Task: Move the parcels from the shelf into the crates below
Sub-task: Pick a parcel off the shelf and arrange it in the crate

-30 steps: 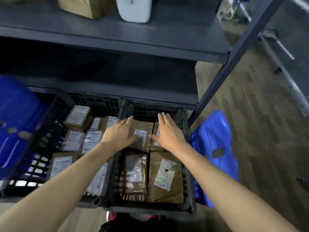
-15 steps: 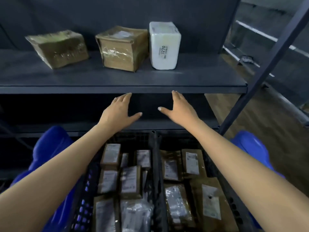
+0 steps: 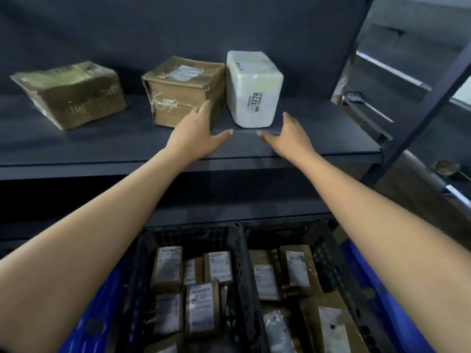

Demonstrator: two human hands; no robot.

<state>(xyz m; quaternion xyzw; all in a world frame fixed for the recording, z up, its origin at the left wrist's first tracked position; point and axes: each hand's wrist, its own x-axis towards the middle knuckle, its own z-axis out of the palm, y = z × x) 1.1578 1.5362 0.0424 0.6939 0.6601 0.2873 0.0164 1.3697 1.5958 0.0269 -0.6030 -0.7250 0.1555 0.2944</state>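
Note:
Three parcels stand on the dark shelf (image 3: 102,149): a white wrapped parcel (image 3: 253,87) marked 3270, a taped brown box (image 3: 182,90) to its left, and a tilted brown box (image 3: 70,94) further left. My left hand (image 3: 197,136) is open over the shelf, its fingertips in front of the middle brown box. My right hand (image 3: 289,136) is open just right of the white parcel's near corner. Neither hand holds anything. Below, two black crates (image 3: 239,240) hold several labelled brown parcels.
A dark shelf upright (image 3: 418,103) slants at the right. Blue plastic bins (image 3: 367,281) flank the crates on both sides. A lower shelf board (image 3: 76,225) runs behind the crates. Wooden floor shows at the far right.
Both hands have risen from the right crate's parcels to the shelf, now flanking the white parcel's front. The view has tilted up toward the shelf.

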